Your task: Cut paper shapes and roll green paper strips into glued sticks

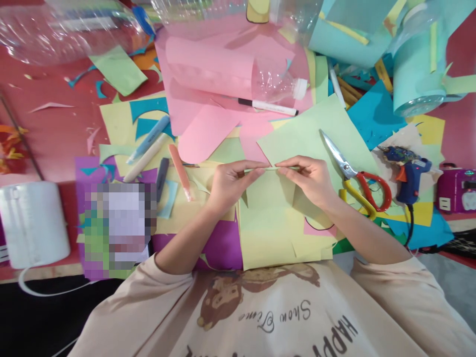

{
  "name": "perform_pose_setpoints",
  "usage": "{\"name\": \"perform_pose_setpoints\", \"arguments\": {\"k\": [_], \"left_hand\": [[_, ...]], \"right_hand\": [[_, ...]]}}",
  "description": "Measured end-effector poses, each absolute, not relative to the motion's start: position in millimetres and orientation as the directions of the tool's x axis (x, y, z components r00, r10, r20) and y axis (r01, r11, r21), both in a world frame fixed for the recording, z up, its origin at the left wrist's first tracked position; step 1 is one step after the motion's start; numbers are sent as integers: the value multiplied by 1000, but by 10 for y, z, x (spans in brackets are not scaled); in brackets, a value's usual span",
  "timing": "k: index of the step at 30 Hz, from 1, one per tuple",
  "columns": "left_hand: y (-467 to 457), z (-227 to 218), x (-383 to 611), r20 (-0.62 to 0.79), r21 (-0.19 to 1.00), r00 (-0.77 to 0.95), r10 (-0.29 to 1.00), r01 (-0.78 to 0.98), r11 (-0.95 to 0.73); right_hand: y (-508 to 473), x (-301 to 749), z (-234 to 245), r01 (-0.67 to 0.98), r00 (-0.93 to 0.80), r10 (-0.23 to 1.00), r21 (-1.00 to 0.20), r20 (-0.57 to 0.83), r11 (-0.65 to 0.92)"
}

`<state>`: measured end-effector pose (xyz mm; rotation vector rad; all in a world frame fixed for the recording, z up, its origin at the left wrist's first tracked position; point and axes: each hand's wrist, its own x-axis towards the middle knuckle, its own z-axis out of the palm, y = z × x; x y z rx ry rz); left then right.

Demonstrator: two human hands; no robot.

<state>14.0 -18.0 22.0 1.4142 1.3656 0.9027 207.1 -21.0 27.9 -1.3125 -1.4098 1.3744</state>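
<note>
- on the beige shirt [282, 317] i read "show time" and part of "hap", upside down.
- the left hand [230, 182] and right hand [312, 181] each pinch the folded top edge of the pale yellow paper sheet [267, 223], which lies flat close to the shirt.
- red-and-yellow-handled steel scissors [357, 181] lie just beside the right hand, with a blue glue gun [407, 171] beyond them.
- a salmon-coloured marker [180, 171] lies near the left hand.

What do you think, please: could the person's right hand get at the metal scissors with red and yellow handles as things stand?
Probably yes: the scissors lie uncovered beside the right hand, nothing between them. That hand pinches the pale yellow folded paper, so it would need to let go first.
</note>
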Motion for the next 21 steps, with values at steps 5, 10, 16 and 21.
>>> {"name": "perform_pose_setpoints", "arguments": {"k": [5,10,16,21], "left_hand": [[-160,231,138,-134,957,125,983,273,96],[-159,234,149,-142,969,191,971,228,96],[-177,219,156,-89,970,180,980,238,44],[-186,218,154,-55,968,179,982,249,9]], "right_hand": [[-206,2072,277,164,-188,970,-979,-153,-122],[-210,2067,264,147,-237,961,-983,-140,-107],[-204,2058,294,160,-257,957,-982,-139,-99],[-194,2059,290,141,-239,960,-983,-146,-114]]}}
